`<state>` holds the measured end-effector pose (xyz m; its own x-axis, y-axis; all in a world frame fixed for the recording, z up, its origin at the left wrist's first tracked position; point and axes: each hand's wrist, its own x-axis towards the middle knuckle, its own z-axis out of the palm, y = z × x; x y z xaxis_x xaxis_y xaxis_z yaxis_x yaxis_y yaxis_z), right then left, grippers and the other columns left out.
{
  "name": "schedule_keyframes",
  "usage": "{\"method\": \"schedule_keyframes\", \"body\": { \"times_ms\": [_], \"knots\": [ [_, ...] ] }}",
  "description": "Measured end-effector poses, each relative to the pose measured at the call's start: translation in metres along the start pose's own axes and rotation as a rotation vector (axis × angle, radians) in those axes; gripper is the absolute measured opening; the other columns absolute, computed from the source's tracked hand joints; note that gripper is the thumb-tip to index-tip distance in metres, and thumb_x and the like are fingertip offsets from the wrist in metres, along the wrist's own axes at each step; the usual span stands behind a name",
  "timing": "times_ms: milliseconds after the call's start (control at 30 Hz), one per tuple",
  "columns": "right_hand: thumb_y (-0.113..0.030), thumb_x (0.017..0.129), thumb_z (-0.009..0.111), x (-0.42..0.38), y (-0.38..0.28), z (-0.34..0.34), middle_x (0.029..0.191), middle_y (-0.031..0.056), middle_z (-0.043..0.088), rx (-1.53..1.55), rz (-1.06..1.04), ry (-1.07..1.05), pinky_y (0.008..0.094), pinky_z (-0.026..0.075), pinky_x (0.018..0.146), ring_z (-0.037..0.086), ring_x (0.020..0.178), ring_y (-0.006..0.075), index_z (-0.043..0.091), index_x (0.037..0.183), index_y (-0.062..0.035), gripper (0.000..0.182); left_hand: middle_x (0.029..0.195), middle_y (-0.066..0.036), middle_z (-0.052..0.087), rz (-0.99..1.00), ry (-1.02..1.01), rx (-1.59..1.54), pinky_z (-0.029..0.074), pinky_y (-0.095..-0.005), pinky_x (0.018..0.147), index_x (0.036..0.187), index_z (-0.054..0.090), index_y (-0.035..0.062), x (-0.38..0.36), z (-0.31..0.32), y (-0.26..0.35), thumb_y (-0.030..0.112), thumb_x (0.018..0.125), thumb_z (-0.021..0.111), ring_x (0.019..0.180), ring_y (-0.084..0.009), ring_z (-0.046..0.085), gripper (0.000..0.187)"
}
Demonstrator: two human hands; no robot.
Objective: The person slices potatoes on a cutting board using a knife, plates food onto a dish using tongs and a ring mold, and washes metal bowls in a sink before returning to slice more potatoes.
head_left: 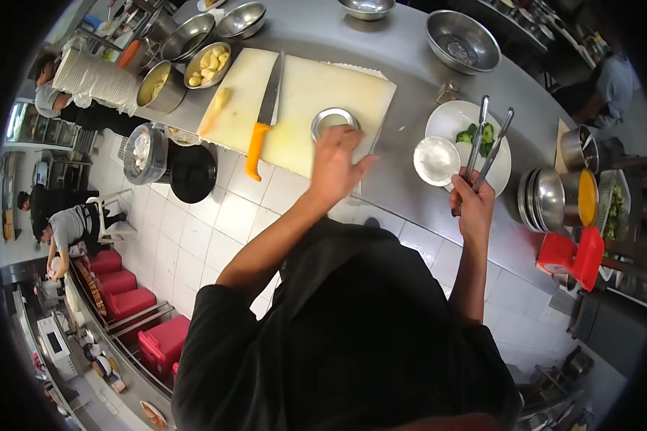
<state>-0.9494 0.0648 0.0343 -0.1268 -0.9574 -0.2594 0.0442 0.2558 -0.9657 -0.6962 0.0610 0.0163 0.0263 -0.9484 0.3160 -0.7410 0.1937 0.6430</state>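
My left hand is over a small round metal bowl on the cutting board. Its thumb is spread out and its fingers bend over the bowl's near rim, hiding part of it. My right hand is closed around metal tongs, whose tips point away from me over a white plate. Pieces of broccoli lie on that plate under the tongs. At the plate's left edge is a small round white dish with pale contents I cannot make out.
A knife with an orange handle lies across the pale cutting board. Metal bowls, one with yellow pieces, stand at the back left. A wide metal bowl is behind the plate. Stacked bowls and a red scale-like box are at right.
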Motion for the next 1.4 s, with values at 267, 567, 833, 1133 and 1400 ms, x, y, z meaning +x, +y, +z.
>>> {"method": "schedule_keyframes", "body": {
  "times_ms": [267,567,833,1133,1400],
  "knots": [
    [-0.01,0.082,0.06,-0.003,0.011,0.013,0.054,0.0003,0.049,-0.077,-0.018,0.112,0.0219,0.031,0.038,0.043,0.042,0.0071,0.058,0.087,-0.0008,0.01,0.096,-0.01,0.059,-0.057,0.0,0.057,0.043,-0.0394,0.085,0.096,0.062,0.0024,0.0,-0.002,-0.052,0.015,0.074,0.072,0.096,-0.0277,0.054,0.027],
    [-0.01,0.08,0.061,0.031,0.001,0.099,0.059,0.0011,0.053,-0.088,-0.094,0.024,0.0218,0.035,0.04,0.047,0.046,0.0072,0.059,0.087,0.0006,0.013,0.084,-0.009,0.057,-0.956,-0.091,-1.315,0.05,-0.035,0.083,0.098,0.056,-0.0035,-0.007,-0.025,-0.082,0.024,0.092,0.05,0.082,-0.0202,0.057,0.029],
    [-0.026,0.077,0.068,0.042,0.006,0.154,0.055,0.0088,0.056,-0.544,-0.095,-0.234,0.0315,0.041,0.046,0.051,0.046,0.0141,0.061,0.071,0.0015,0.029,0.08,-0.008,0.058,-0.917,0.073,-1.199,0.053,-0.032,0.072,0.092,0.061,-0.0038,-0.039,-0.026,-0.103,0.011,0.085,0.052,0.077,-0.0185,0.059,0.018],
    [-0.024,0.074,0.065,0.041,0.017,0.101,0.058,0.0138,0.054,-0.592,-0.239,-0.027,0.0351,0.041,0.053,0.05,0.052,0.0215,0.06,0.085,0.003,0.029,0.09,-0.008,0.06,-0.833,0.14,-0.715,0.051,-0.0285,0.067,0.11,0.057,-0.0041,-0.031,-0.042,-0.094,0.018,0.085,0.06,0.079,-0.015,0.058,0.033],
    [-0.016,0.074,0.058,0.037,0.025,0.097,0.08,0.0227,0.061,-0.665,-0.265,-0.122,0.0397,0.047,0.069,0.061,0.074,0.0349,0.056,0.11,0.0015,0.04,0.086,-0.006,0.061,-0.477,0.308,-0.467,0.046,-0.0251,0.065,0.103,0.061,-0.0043,0.004,-0.032,-0.08,0.014,0.084,0.061,0.076,-0.0129,0.057,0.026]
  ]
}}
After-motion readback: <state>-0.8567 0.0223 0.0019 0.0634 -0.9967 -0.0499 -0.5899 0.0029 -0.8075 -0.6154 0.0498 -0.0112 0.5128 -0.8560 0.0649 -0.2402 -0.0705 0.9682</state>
